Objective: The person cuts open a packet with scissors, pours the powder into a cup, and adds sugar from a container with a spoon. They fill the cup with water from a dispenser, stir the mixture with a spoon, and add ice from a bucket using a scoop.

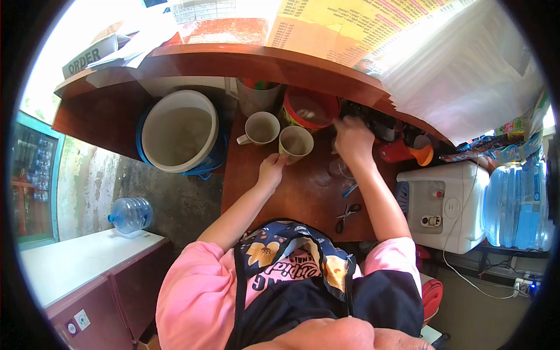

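Observation:
My left hand [272, 170] is closed on the near side of a pale mug [296, 153], which stands on the brown wooden table [274, 201]. Just beyond it is a second white mug [260, 133], its handle pointing left. My right hand [354, 140] is curled beside the right rim of a red tub [310, 121] that holds something pale. Whatever its fingers may grip is hidden. Under the right wrist sits a small clear glass or cup [339, 169], partly covered by the arm. Black-handled scissors [348, 218] lie nearer my body, by a blue pen-like item [350, 191].
A white bucket [179, 132] stands at left, with a pitcher [258, 98] behind the mugs. Overhead, a wooden shelf [233, 60] carries papers. On the right are a red and orange object [402, 153], a white water dispenser [444, 204] and a large blue bottle [516, 207].

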`<control>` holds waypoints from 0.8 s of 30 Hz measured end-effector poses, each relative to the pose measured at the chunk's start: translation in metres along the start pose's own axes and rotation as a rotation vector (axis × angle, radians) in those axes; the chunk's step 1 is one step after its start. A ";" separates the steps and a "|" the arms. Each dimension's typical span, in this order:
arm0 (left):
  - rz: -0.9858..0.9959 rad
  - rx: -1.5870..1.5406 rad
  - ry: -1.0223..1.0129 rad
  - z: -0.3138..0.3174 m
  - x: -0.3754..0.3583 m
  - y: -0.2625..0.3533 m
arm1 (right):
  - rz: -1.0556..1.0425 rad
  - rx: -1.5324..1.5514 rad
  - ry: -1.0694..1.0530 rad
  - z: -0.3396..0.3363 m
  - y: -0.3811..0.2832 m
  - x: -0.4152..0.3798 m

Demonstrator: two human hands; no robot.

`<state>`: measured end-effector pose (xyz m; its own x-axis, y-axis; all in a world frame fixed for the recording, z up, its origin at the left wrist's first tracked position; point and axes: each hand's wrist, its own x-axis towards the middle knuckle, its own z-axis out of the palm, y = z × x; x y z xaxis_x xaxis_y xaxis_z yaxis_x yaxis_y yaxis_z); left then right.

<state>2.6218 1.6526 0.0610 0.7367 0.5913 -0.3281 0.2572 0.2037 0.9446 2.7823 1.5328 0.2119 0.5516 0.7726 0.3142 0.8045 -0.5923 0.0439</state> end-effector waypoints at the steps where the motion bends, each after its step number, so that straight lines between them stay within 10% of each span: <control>1: 0.014 0.014 0.002 0.000 -0.002 0.002 | 0.074 -0.030 -0.008 0.000 -0.001 0.010; 4: -0.020 -0.006 0.004 0.002 0.000 -0.003 | 0.234 -0.097 -0.212 0.066 0.020 0.057; 7: 0.027 0.014 0.035 0.003 -0.005 0.003 | 0.372 0.148 0.024 0.135 0.021 0.084; 11: -0.021 0.008 0.016 0.001 0.000 0.002 | 0.211 0.006 -0.393 0.128 0.010 0.089; 24: 0.016 -0.102 0.012 0.005 0.009 -0.020 | 0.427 0.319 -0.271 0.078 0.052 0.050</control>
<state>2.6267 1.6498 0.0387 0.7327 0.6042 -0.3133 0.1799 0.2721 0.9453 2.8689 1.5585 0.1560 0.8435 0.5370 -0.0131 0.5027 -0.7978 -0.3329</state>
